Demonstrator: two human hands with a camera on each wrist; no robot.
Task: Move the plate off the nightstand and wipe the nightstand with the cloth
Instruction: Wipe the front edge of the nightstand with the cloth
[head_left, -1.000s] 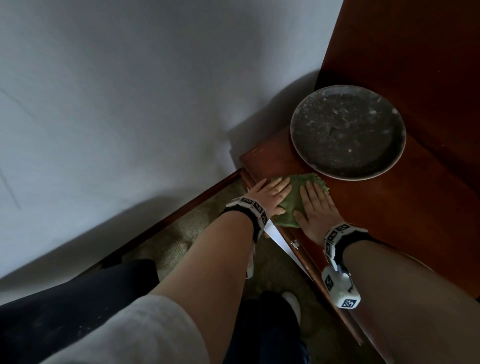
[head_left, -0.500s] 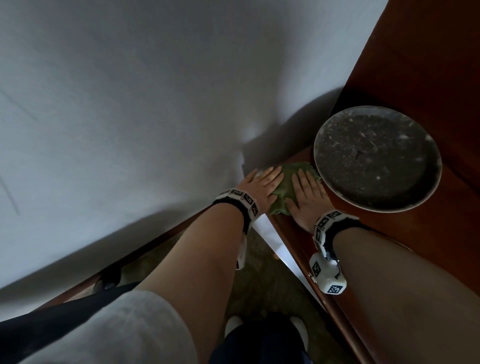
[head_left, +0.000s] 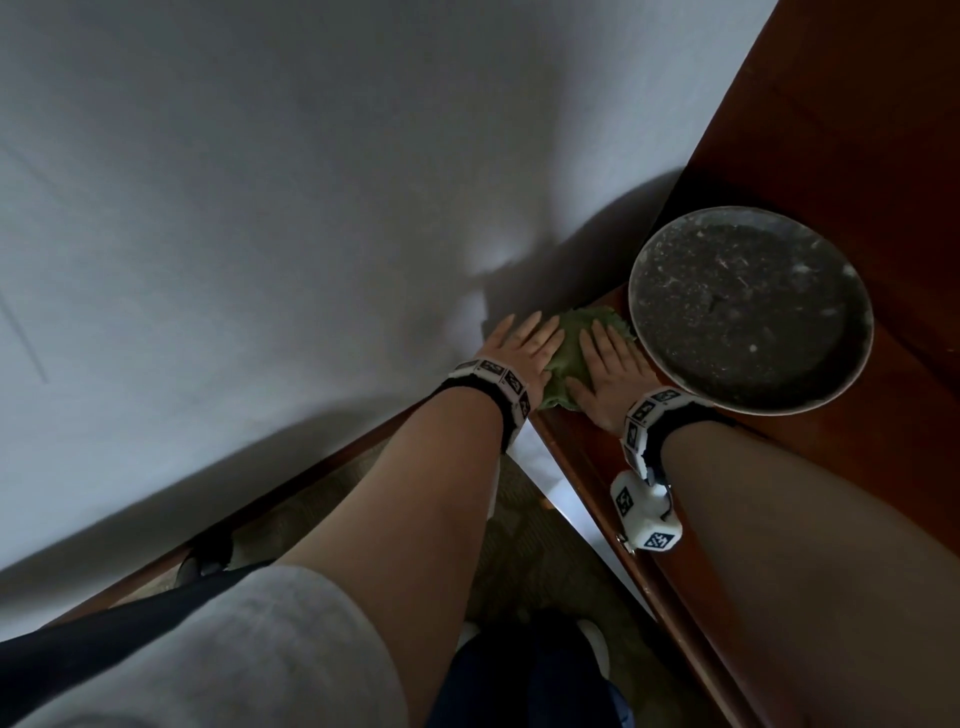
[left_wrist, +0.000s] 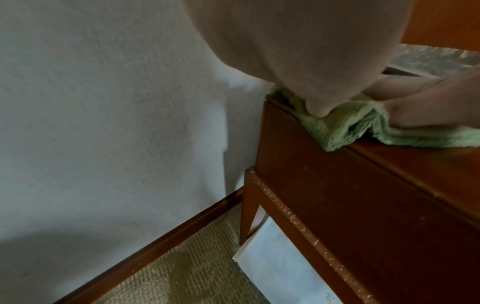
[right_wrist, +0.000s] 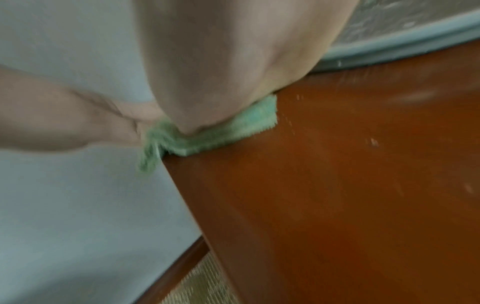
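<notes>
A folded green cloth lies on the far left corner of the reddish-brown nightstand, close to the wall. My left hand and right hand press flat on it side by side, fingers straight. The cloth overhangs the nightstand's left edge a little, and in the right wrist view a flap of cloth droops over the corner. A round dark speckled plate with a pale rim sits on the nightstand just right of my right hand.
A white wall runs along the left, with a dark baseboard and beige carpet below. A white paper leans under the nightstand. A tall wooden panel rises behind the plate. My feet stand by the nightstand.
Both hands have slid the cloth farther along the nightstand toward the wall corner, beside the plate. The plate has stayed in place.
</notes>
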